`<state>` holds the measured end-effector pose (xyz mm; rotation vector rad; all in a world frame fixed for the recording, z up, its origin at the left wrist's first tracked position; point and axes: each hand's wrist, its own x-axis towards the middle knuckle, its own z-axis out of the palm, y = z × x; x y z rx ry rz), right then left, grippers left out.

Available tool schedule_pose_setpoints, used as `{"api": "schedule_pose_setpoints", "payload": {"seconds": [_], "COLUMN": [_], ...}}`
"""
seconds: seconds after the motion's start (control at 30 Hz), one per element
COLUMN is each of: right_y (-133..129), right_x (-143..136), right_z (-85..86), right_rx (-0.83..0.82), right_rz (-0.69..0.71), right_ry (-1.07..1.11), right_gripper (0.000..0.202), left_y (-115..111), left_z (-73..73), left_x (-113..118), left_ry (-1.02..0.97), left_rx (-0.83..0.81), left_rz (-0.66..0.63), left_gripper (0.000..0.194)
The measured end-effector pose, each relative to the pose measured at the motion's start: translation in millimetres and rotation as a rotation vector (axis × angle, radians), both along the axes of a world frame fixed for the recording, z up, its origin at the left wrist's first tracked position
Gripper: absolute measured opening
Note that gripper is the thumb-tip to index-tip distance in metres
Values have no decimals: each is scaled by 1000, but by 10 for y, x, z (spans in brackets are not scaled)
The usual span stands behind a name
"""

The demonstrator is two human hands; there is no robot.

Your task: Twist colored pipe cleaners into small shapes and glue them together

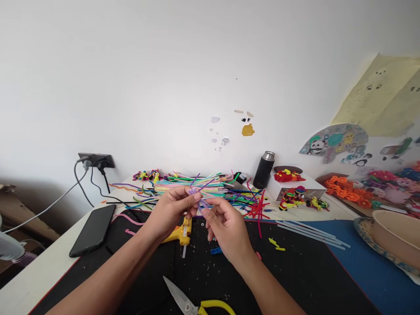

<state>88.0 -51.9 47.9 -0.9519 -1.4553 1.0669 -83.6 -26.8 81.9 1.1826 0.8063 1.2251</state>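
Observation:
Purple pipe cleaners (204,204) are pinched between my two hands, raised over the black mat, with thin ends sticking up behind the fingers. My left hand (175,204) is closed on the upper left part of the purple piece. On its lower right part, my right hand (225,221) is closed with thumb and fingers. Under my left hand lies a yellow glue gun (184,232), partly hidden by it. A pair of scissors with yellow handles (193,306) rests at the mat's front, blades pointing up-left.
Behind the hands lies a pile of coloured pipe cleaners (193,183). A phone (93,229) is at the left. A black bottle (264,170) and white box (293,188) stand at the back right, glue sticks (311,234) and a bowl (400,232) further right.

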Motion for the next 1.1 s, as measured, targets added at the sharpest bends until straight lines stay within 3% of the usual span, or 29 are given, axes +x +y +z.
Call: {"api": "schedule_pose_setpoints", "payload": {"seconds": [0.43, 0.67, 0.9, 1.1], "right_y": [-111, -212, -288, -309], "right_x": [-59, -46, -55, -58], "right_z": [65, 151, 199, 174], "right_rx": [139, 156, 120, 214], "right_rz": [21, 5, 57, 12], "right_ry": [-55, -60, 4, -66], "right_gripper": [33, 36, 38, 32], "left_y": [-75, -141, -161, -277], "left_z": [118, 157, 183, 281], "left_x": [41, 6, -17, -13], "left_ry": [-118, -77, -111, -20], "left_rx": [-60, -9, -21, -5], "left_rz": [-11, -9, -141, -78], "left_gripper": [35, 32, 34, 32]}}
